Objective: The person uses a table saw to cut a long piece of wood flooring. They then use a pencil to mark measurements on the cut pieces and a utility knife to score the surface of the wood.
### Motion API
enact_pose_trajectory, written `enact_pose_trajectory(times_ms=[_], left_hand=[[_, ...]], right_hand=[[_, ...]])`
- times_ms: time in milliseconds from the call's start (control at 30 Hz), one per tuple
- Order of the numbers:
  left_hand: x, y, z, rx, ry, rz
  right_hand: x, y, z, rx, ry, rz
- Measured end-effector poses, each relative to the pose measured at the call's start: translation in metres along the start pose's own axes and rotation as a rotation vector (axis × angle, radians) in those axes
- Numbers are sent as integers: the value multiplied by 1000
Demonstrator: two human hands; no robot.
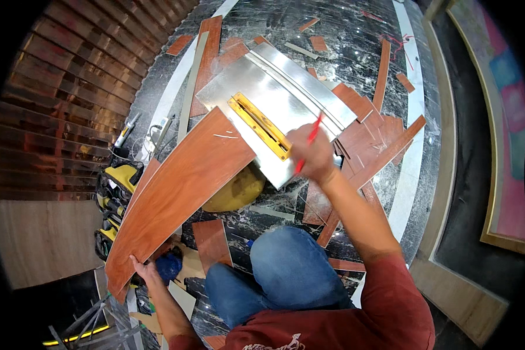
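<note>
My left hand (147,270) grips the near end of a long reddish-brown wood plank (181,181), thumb on top and fingers hidden beneath. The plank's far end lies on the corner of a silver metal saw table (219,87), and a couple of thin pale slivers rest on it. A yellow slotted insert (259,125) is set in the metal top. Just right of that insert, my right hand (312,154) is closed around a slim red pencil or marker (316,129), whose two ends stick out. Under the table shows a yellow rounded housing (236,189).
Cut plank pieces (361,140) lie piled right of the saw table, and more offcuts (212,242) lie near my knees. Yellow-and-black tools (119,181) stand at the left beside a slatted wall (81,76). A white strip (411,146) crosses the dark floor at right.
</note>
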State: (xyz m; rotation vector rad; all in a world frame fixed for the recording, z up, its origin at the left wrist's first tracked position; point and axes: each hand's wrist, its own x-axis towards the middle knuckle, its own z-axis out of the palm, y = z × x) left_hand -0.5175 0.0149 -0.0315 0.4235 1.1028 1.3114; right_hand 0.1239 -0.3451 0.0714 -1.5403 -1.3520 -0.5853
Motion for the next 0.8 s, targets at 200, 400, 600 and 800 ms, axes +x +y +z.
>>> enact_pose_trajectory(times_ms=[200,400,600,800], left_hand=[[18,-10,4,-29,-26,-59],[20,-16,15,-26,10,-55],[25,-26,18,36,-10,-52],[27,-41,30,-61,-48,-118]], right_hand=[[16,-70,60,-78,-336,-122],[5,-40,111,-185,-338,-53],[6,-35,119,-237,-265,-4],[2,-29,123,-253,-272,43]])
